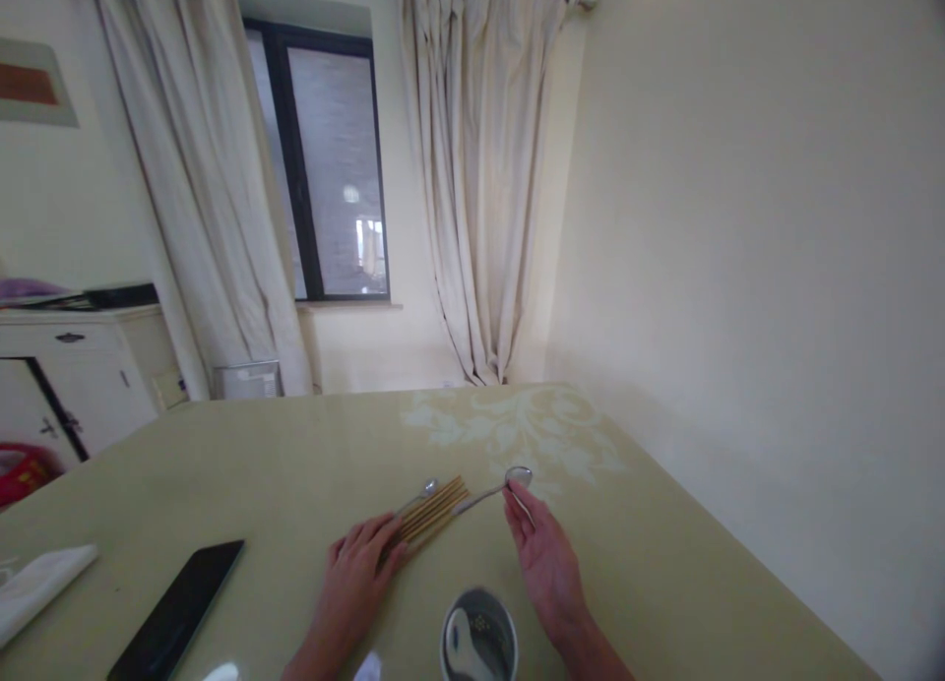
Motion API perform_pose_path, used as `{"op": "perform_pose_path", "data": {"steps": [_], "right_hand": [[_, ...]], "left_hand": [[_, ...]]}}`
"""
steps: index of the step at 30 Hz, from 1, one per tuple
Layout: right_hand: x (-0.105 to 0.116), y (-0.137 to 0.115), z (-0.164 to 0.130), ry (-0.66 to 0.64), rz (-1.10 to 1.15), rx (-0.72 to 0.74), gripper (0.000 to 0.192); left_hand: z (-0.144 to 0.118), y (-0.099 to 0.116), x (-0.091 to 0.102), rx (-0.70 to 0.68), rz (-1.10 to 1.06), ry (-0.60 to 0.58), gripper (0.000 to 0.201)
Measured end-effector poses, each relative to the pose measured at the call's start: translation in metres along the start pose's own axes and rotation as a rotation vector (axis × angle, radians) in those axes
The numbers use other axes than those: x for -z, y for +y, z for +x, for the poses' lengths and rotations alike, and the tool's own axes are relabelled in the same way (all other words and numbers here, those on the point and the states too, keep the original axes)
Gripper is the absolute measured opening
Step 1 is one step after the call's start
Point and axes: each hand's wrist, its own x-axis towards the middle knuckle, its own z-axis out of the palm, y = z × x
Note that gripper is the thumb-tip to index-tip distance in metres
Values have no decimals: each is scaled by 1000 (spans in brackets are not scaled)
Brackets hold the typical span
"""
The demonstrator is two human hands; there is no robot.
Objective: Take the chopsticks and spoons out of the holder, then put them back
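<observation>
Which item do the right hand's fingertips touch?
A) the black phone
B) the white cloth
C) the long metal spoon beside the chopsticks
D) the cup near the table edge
C: the right hand has its fingertips on the long metal spoon just right of the chopsticks, while the left hand rests on the chopsticks' near ends.
</observation>
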Motion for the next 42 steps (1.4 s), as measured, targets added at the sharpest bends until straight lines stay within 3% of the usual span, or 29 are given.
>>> {"op": "perform_pose_path", "data": {"steps": [6, 17, 23, 26, 31, 36, 42], "right_hand": [[10, 15, 6, 60, -15, 20, 58], [14, 18, 8, 70, -40, 22, 57], [5, 23, 0, -9, -113, 8, 63], [0, 28, -8, -102, -138, -3, 67], [-4, 32, -16, -169, -136, -70, 74], [-4, 30, -14, -227, -185, -123, 81], [-8, 10, -26, -431, -491, 8, 69]], "left_hand": [[0, 1, -3, -55, -86, -7, 39], [4, -4, -12, -68, -64, -22, 37], [3, -5, -16, -81, -17, 104, 40], [3, 5, -15, -185, -49, 198, 40], [-2, 28, -17, -349, -107, 248, 33], [1, 28, -19, -197, -310, 265, 34], [13, -10, 0, 134, -544, 363, 44]]}}
